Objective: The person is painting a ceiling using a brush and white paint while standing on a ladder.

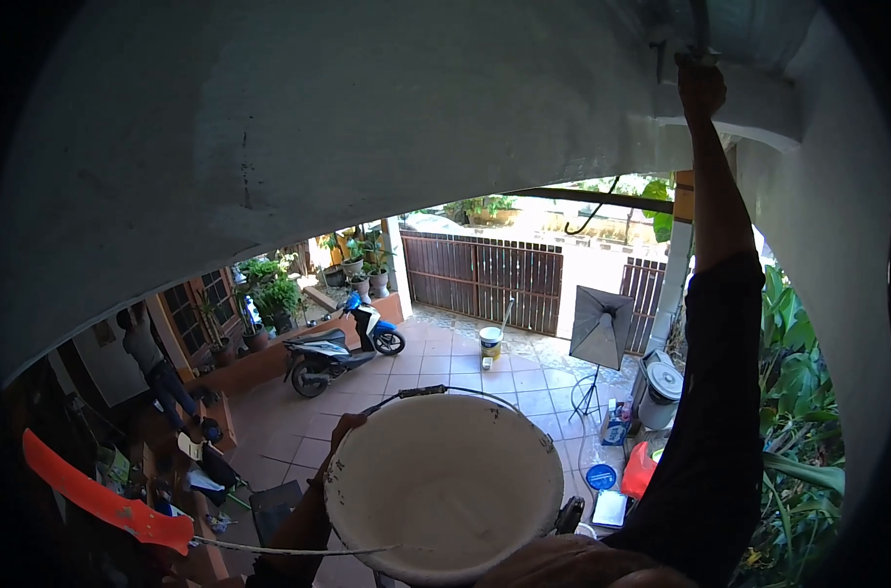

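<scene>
A large white bucket [445,480] with paint-marked edges and a raised wire handle sits close in front of me. Its inside looks pale. My left hand [346,436] grips the bucket's left rim, the fingers partly hidden. Over the left side reaches a long orange-red handle [112,495], whose thin metal rod [279,548] runs across into the bucket. High at the upper right, my right hand [701,88] is raised on a stretched arm to the ceiling corner, closed around something small and pale that is too dark to make out.
The grey ceiling [367,108] slopes close overhead. Below on the tiles stand a motorbike [343,343], a smaller bucket [491,340], a softbox light [602,326] and a lidded bin [661,387]. Leafy plants [798,392] fill the right. Another person [154,358] stands far left.
</scene>
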A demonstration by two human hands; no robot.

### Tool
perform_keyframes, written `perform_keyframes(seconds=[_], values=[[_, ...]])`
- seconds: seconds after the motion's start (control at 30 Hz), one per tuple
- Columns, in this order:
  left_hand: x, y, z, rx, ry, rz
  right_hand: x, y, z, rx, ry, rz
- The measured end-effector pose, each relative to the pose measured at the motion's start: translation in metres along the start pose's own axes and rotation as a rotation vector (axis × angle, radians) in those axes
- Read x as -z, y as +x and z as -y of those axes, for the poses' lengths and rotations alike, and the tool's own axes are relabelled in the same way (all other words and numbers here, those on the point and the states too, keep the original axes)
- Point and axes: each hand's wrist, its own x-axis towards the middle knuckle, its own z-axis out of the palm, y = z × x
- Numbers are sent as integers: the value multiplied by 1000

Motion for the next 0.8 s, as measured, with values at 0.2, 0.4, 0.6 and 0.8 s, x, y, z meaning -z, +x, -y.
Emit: perform_keyframes(seconds=[0.2, 0.4, 0.6, 0.8], values=[[28, 29, 17, 113, -90, 86, -49, 23, -6, -53, 36, 89], [23, 17, 13, 49, -61, 67, -69, 23, -5, 58, -62, -20], [29, 11, 12, 17, -45, 52, -61, 11, -11, -1, 71, -43], [-24, -19, -12, -150, 33, 144, -57, 13, -1, -136, -35, 159]])
